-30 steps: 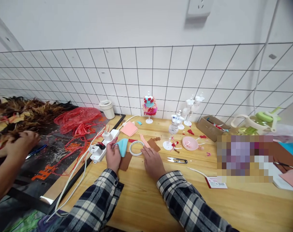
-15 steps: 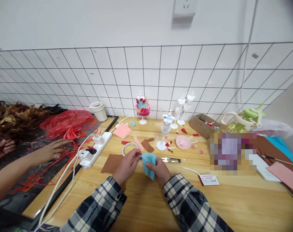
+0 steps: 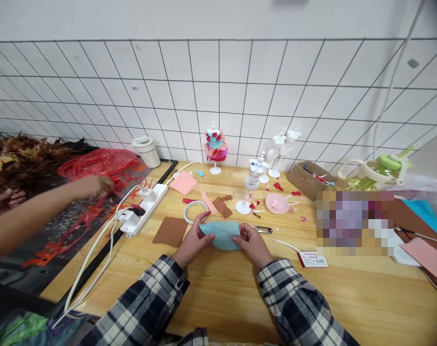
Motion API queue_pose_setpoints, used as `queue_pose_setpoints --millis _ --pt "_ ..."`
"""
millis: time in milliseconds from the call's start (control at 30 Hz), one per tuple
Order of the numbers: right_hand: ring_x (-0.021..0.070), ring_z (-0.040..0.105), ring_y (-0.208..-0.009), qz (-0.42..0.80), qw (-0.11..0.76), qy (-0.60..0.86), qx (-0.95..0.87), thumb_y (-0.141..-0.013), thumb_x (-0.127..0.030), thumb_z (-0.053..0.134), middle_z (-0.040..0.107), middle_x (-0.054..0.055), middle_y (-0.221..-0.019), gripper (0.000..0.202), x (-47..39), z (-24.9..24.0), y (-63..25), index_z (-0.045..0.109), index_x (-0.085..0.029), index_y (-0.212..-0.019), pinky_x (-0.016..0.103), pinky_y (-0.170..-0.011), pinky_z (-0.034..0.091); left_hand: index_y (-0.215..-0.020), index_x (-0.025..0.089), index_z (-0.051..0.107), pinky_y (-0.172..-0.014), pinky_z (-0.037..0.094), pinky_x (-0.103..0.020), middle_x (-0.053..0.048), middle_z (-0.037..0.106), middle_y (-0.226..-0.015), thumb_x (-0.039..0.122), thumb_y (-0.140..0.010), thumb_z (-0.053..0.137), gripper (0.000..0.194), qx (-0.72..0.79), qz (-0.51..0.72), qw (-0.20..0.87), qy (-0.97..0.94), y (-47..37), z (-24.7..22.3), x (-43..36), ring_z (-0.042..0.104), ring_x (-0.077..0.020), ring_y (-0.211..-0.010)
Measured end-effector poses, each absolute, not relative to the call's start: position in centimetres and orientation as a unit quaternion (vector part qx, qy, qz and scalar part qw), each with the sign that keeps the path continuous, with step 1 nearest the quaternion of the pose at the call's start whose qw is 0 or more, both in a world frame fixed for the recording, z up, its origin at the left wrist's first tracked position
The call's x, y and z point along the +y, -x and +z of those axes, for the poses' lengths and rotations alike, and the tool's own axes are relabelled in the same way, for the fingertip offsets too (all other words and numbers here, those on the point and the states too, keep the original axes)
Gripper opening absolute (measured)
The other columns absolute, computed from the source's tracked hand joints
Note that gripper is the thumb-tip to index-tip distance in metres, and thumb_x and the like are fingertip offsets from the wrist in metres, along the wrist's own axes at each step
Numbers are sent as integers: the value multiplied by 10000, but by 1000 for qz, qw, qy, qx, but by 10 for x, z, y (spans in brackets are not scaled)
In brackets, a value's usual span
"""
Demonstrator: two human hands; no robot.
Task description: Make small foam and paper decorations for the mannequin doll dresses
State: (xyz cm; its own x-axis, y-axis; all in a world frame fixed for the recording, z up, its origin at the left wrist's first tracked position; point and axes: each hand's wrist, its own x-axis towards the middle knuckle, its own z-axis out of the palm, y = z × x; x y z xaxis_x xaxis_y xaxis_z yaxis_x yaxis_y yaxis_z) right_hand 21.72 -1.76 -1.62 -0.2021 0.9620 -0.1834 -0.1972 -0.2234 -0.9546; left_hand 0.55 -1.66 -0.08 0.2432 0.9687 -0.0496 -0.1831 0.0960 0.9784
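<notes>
A white tile-patterned wall (image 3: pixel 236 96) rose beyond the left hand (image 3: pixel 192 242) and the right hand (image 3: pixel 256 244). A wooden tabletop (image 3: pixel 225 283) lay below both. Far left of the left hand, a heap of brown feathers (image 3: pixel 31 156) and red plastic sheeting (image 3: pixel 96 163) covered a dark surface, with a co-worker's forearm (image 3: pixel 49 206) reaching across it. A white power strip (image 3: pixel 151 211) bearing plugs lay left of the left hand. Well to the right of the right hand stood a pitcher with a green lid (image 3: pixel 380 178) and, nearer, an open cardboard box (image 3: pixel 305 185).

A dressed miniature dress form (image 3: pixel 215 146) stood upright beyond the hands; a white dress form (image 3: pixel 252 185) stood beyond the right hand. The light-blue sheet (image 3: pixel 223 236) was held between the hands, above the tabletop; paper or cloth could not be determined. The left hand pinched its left end, thumb on the near face; the right hand pinched the right end likewise.

Brown squares (image 3: pixel 170 231) lay just left of the left hand. A pink dish (image 3: pixel 277 204) sat beyond the right hand. A ring-shaped tape roll (image 3: pixel 185 213) lay just beyond the left hand's fingers; contact was unclear. Thread snips (image 3: pixel 263 229) lay just beyond the right hand, partly hidden by it.
</notes>
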Motion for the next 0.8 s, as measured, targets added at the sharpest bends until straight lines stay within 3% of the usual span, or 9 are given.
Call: queue_pose_setpoints --millis 133,233,300,400,500,600,667,700,800 --pt "109 551 -616 669 443 398 -443 -622 -334 779 603 -47 -705 364 -23 -11 -214 480 -212 -790 229 -582 440 -1256 177 477 -613 454 -252 3 584 -782 367 -710 727 630 488 422 545 -536 -11 -3 -19 550 -147 -682" --pt "166 632 -795 694 429 362 -452 -623 -369 788 672 12 -917 504 -24 -10 -216 530 -232 -1034 311 -721 507 -1172 179 554 -574 438 -238 -8 589 -829 354 -702 725 530 507 390 492 -591 -10 -5 -21 521 -130 -652" --pt "178 635 -792 669 422 390 -472 -610 -400 795 681 26 -878 460 -22 -11 -219 597 -209 -979 332 -738 516 -1154 186 576 -553 423 -231 -17 602 -866 354 -711 713 493 519 386 452 -614 -7 -7 -20 505 -120 -627" --pt "154 594 -645 621 431 454 -472 -592 -479 782 650 17 -713 385 -17 -15 -225 643 -180 -791 306 -608 513 -1170 191 574 -512 394 -221 -7 615 -842 385 -738 683 486 550 405 403 -609 1 -8 -18 480 -106 -572" --pt "115 508 -537 574 437 505 -475 -622 -524 745 605 11 -635 399 -14 -16 -233 661 -163 -768 245 -475 444 -1093 183 605 -543 426 -230 -2 636 -837 400 -739 678 421 580 427 354 -597 7 -7 -14 508 -109 -581" --pt "96 476 -531 518 447 512 -519 -698 -503 700 642 44 -756 415 -17 -11 -235 671 -162 -934 213 -441 388 -935 173 637 -673 486 -273 -17 670 -832 379 -745 675 284 583 442 311 -607 8 -3 -15 599 -152 -708" --pt "94 520 -596 509 456 473 -556 -709 -462 713 619 102 -1137 625 -22 -6 -232 531 -236 -1263 208 -460 401 -842 180 644 -729 496 -295 -20 685 -802 352 -762 666 190 566 440 289 -634 6 1 -17 626 -169 -752" --pt "90 538 -624 510 452 451 -576 -694 -446 735 512 118 -1325 792 -24 -4 -230 384 -300 -1389 208 -468 409 -811 187 648 -746 497 -302 -22 692 -796 332 -774 658 151 549 439 278 -654 4 3 -19 632 -171 -763" --pt "95 554 -652 497 413 416 -640 -665 -487 758 290 126 -1508 1049 -30 0 -224 106 -390 -1480 225 -478 429 -766 203 654 -786 497 -318 -34 707 -806 264 -803 629 76 491 444 245 -708 1 6 -22 641 -177 -807"
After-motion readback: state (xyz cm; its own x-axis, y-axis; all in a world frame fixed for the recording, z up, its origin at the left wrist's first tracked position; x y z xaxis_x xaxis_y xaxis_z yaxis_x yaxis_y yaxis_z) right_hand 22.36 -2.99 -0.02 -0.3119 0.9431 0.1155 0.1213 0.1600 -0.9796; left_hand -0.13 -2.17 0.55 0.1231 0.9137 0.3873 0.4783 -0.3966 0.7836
